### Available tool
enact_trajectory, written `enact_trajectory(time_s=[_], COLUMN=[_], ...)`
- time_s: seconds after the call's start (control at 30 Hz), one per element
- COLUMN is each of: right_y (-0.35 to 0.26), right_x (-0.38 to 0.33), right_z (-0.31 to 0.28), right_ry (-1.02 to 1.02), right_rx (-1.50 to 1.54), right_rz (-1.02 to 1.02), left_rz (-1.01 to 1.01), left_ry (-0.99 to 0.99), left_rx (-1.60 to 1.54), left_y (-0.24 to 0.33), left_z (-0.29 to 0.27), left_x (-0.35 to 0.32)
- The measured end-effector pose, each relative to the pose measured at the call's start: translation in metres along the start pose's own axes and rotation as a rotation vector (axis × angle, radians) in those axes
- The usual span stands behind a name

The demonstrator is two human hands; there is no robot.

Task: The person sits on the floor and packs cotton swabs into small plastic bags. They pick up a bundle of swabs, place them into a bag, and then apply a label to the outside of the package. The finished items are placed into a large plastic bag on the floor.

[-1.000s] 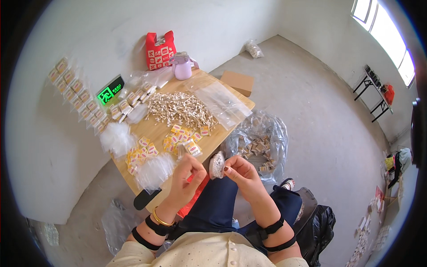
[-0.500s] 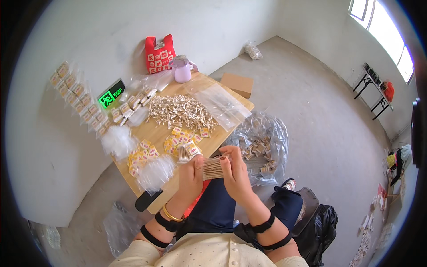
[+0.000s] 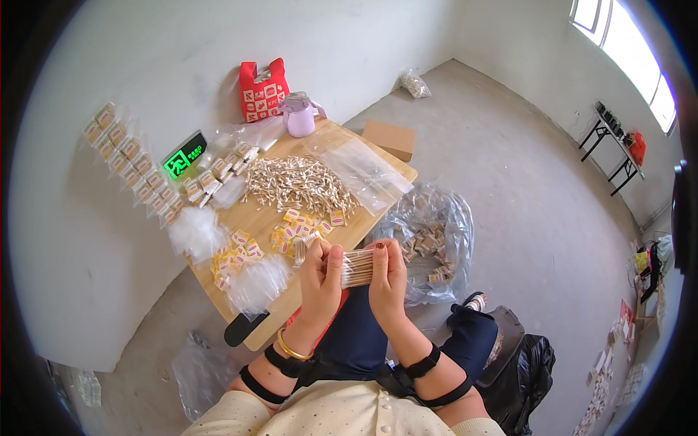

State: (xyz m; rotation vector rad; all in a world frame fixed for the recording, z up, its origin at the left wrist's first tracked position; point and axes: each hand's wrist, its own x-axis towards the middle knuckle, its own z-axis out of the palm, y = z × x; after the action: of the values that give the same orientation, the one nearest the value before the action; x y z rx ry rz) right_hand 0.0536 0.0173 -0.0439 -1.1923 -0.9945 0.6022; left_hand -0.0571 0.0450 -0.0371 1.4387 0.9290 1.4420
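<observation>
— Fingers (image 3: 325,256) of the left hand (image 3: 320,283)?
— Wrapped around a bundle of thin pale wooden sticks (image 3: 356,266), above the wooden tabletop (image 3: 262,218) edge.
— And the right hand (image 3: 387,280)?
— Gripping the bundle's other end.

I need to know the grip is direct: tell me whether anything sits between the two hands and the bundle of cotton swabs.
Nothing visible does. The left hand and the right hand both grip the bundle of cotton swabs directly, one on each end, above the edge of the wooden table.
</observation>
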Motion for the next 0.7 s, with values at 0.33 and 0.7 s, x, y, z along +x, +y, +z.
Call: enact_trajectory(time_s=[0.33, 0.7], right_y=[0.02, 0.03], right_x=[-0.007, -0.01], right_z=[-0.003, 0.022], right_ry=[-0.013, -0.012], right_rx=[0.215, 0.164], right_rz=[0.218, 0.213], left_rz=[-0.163, -0.102], left_ry=[-0.213, 0.153], left_rx=[0.037, -0.146], left_y=[-0.004, -0.027], left_z=[-0.012, -0.019], left_x=[-0.001, -0.005])
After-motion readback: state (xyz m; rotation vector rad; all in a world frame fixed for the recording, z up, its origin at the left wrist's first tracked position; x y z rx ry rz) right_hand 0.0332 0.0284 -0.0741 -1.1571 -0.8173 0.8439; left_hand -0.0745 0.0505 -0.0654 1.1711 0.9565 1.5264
